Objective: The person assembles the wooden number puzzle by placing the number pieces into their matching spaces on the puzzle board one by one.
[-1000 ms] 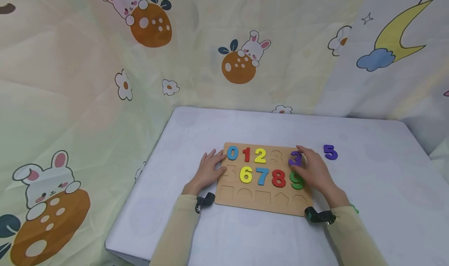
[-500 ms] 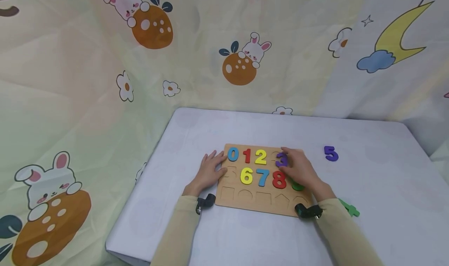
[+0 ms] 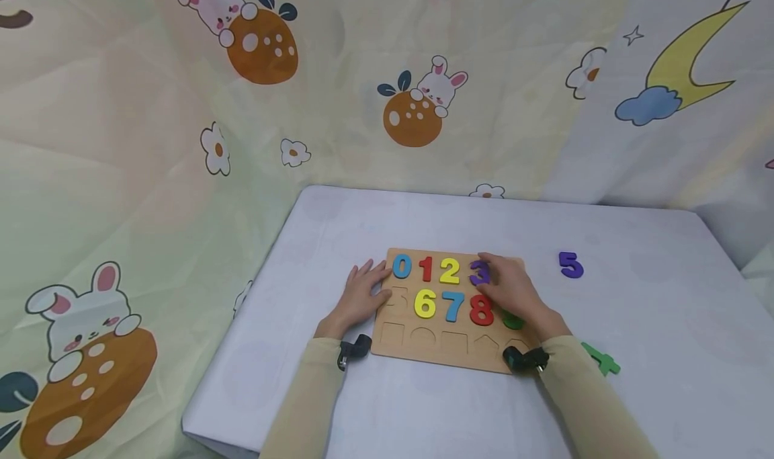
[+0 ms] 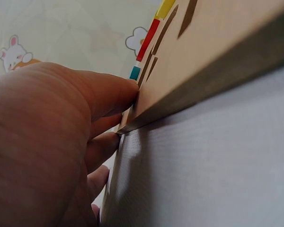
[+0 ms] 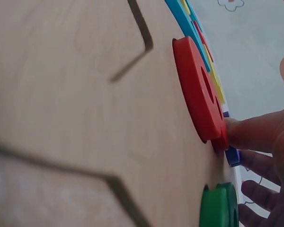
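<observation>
A wooden number puzzle board (image 3: pixel 423 343) lies on the table with coloured number pieces set in it. My left hand (image 3: pixel 357 296) rests at the board's left edge, its thumb and index fingertips touching there and the other fingers spread. At the upper right, my right hand (image 3: pixel 514 285) pinches a purple number 3 (image 3: pixel 480 273), over its outline right of the yellow 2 (image 3: pixel 449 271). In the right wrist view the purple piece (image 5: pixel 232 156) shows between thumb and fingers, beyond the red 8 (image 5: pixel 194 85). My right hand partly hides the green 9 (image 3: pixel 512 320).
A purple number 5 (image 3: pixel 571 265) lies on the white table (image 3: pixel 447 412) right of the board. The green number 4 (image 3: pixel 605 360) sits beside the right sleeve, which partly covers it. Printed cloth (image 3: pixel 338 76) hangs behind the table.
My right hand has moved left with the purple 3, from above the green 9 to the outline beside the yellow 2. The green 4 has come into fuller view. My left hand stays put.
</observation>
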{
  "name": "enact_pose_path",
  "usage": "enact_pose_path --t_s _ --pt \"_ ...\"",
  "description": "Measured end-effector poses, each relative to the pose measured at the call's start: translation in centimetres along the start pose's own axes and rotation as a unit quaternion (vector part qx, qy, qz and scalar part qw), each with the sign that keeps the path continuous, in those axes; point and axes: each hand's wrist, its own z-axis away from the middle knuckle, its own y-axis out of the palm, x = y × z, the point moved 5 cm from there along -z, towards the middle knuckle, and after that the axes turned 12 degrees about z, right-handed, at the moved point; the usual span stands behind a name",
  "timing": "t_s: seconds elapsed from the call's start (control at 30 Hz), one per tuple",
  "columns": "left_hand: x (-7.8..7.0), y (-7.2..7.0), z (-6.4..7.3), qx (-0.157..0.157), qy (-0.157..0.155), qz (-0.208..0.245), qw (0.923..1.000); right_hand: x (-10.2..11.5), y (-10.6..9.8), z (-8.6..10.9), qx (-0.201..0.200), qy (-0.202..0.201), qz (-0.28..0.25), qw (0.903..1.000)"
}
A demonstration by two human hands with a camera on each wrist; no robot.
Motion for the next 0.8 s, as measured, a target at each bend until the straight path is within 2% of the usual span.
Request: enact_pose_path --t_s 0.47,0.6,0.8 --pt "0.2 0.1 -0.1 0.000 0.003 0.001 1.0000 -0.3 0.2 0.2 0.004 0.002 -0.006 1.0000" --pt "0.0 0.1 -0.1 -0.002 0.007 0.000 1.0000 -1.1 -0.4 0.8 0.008 0.013 -0.014 0.9998" --pt "-0.1 0.0 0.0 -0.002 0.003 -0.004 1.0000 -2.2 -1.8 1.7 -0.008 0.018 -0.022 0.9996"
